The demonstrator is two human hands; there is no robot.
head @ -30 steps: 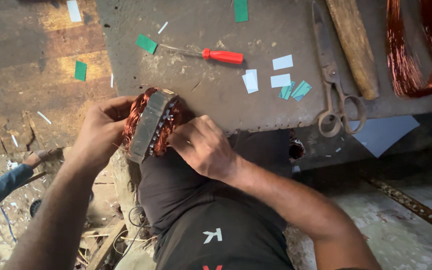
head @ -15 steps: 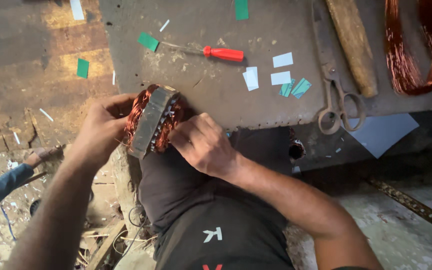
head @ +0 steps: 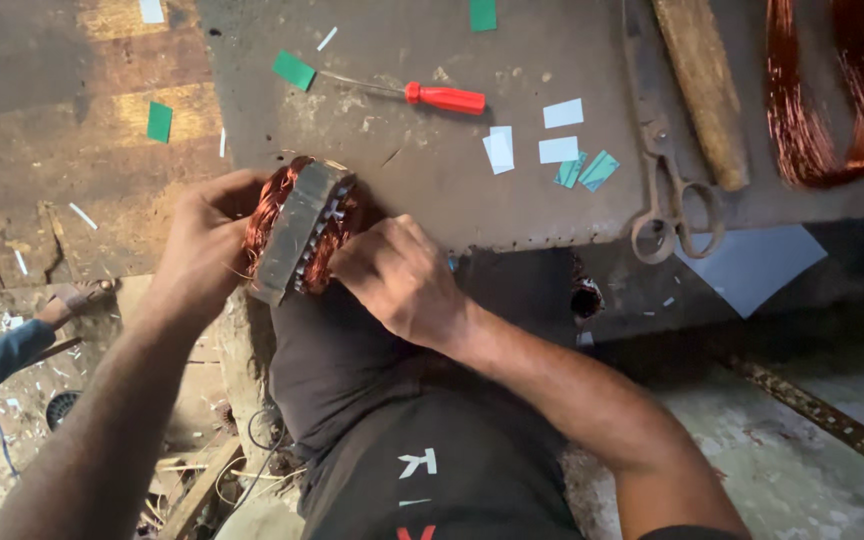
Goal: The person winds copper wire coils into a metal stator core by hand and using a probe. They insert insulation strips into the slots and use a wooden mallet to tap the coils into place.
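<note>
— Copper windings are what my hands are on: my left hand (head: 202, 245) grips the motor stator (head: 302, 235) from its outer side, fingers wrapped round the reddish coil, and my right hand (head: 397, 275) is bunched at the inner face, fingertips pinched into the winding beside the grey steel core.

— Where does the stator sit?

— Tilted on edge at the near edge of the counter (head: 432, 190), partly resting on my thigh in the dark trousers (head: 352, 380). Both hands are closed on it; neither holds a tool.

— Which step would you call this?

— I judge it as dressing or tucking the wire into the slots by hand. What the right fingers pinch exactly I cannot tell, they cover it.

— What does the next move call for?

— By my reading, a steady hold from the left hand while the right works slot by slot without kinking the wire.

— What lies further out?

— A red-handled screwdriver (head: 422, 95) toward the far edge, white and green paper slips (head: 562, 150) mid-counter, old scissors (head: 667, 190) hanging over the near edge, a wooden handle (head: 702, 90) beside them, and loose copper wire hanks (head: 832, 90) at the far right corner. A pale sheet (head: 752, 265) lies below the near edge.
</note>
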